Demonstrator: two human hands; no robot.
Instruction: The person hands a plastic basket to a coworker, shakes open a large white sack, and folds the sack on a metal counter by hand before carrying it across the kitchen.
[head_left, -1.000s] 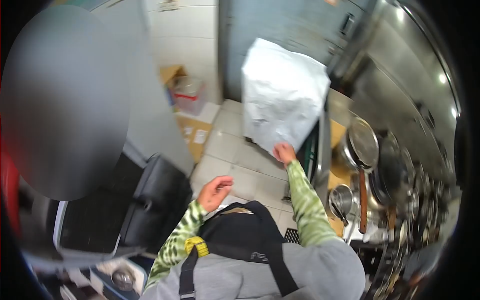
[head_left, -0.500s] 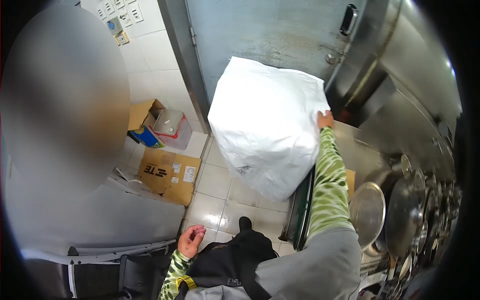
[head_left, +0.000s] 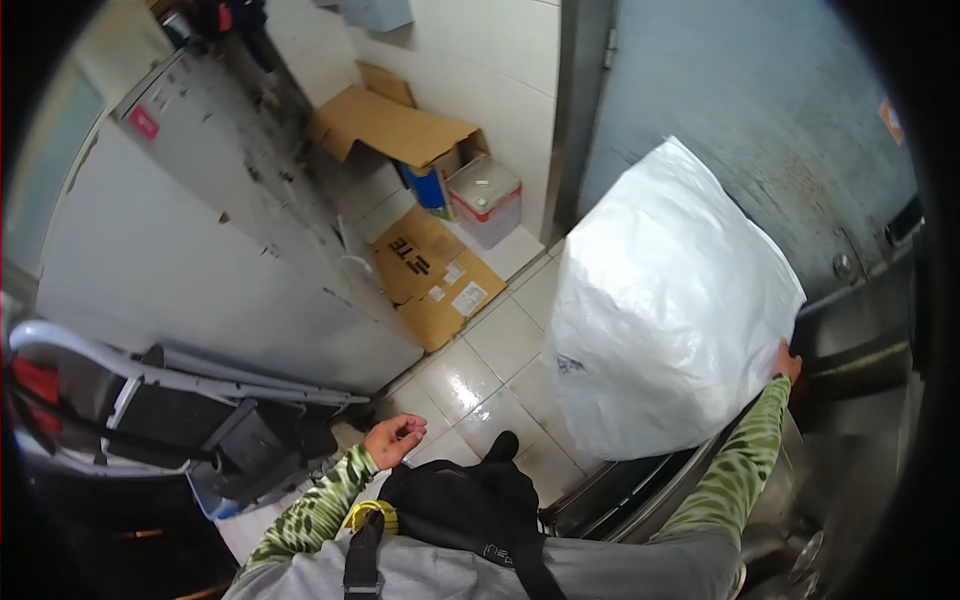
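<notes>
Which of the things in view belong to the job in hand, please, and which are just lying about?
Job in hand, it seems: white sack, right hand at its edge.

Apparently lying about: flat printed cardboard, brown cardboard box, lidded tub.

I see an open lane over the floor tiles [head_left: 490,350] at centre, between the flattened cardboard [head_left: 425,300] and the white sack [head_left: 670,310]; the left hand [head_left: 395,441], lower centre, could pass up it. The sack's bulk blocks my way right of centre, before the grey door [head_left: 720,90]. A grey cabinet [head_left: 210,270] walls off the left.
</notes>
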